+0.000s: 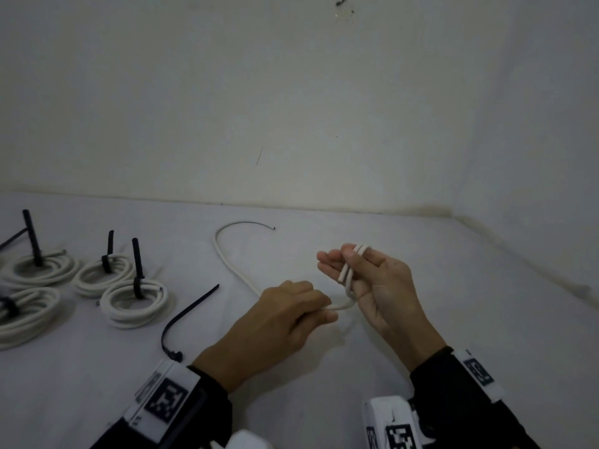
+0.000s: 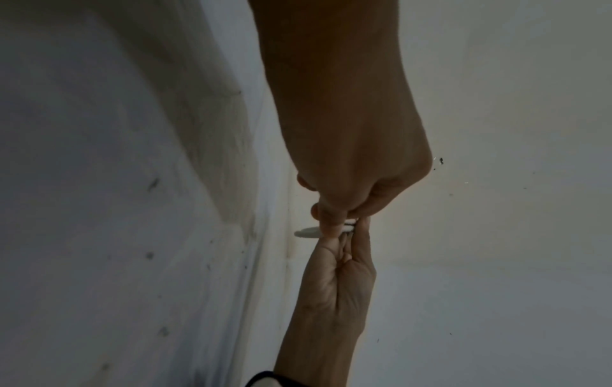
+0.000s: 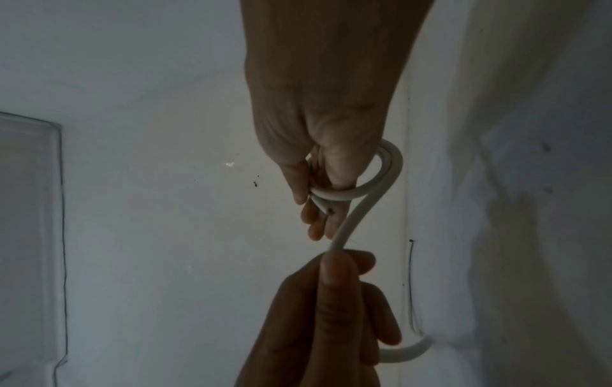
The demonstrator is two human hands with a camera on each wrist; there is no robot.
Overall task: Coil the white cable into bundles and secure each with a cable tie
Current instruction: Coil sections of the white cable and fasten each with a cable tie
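The white cable (image 1: 227, 257) lies on the white table (image 1: 470, 303) and curves back to a bare dark wire end (image 1: 256, 222). My right hand (image 1: 337, 259) is raised palm up, its thumb pinching a small loop of cable (image 3: 392, 167) against the fingers; one cut end sticks out below the thumb. My left hand (image 1: 319, 311) grips the cable just left of the loop, knuckles up. In the right wrist view the left hand (image 3: 341, 259) holds the strand that runs from the loop. A loose black cable tie (image 1: 191, 315) lies on the table left of my left hand.
Several coiled white bundles, each with a black tie standing up, sit at the left: one (image 1: 134, 303) nearest, another (image 1: 103, 273) behind it, more (image 1: 35, 267) at the edge. A wall (image 1: 291, 124) closes off the table's back and right side.
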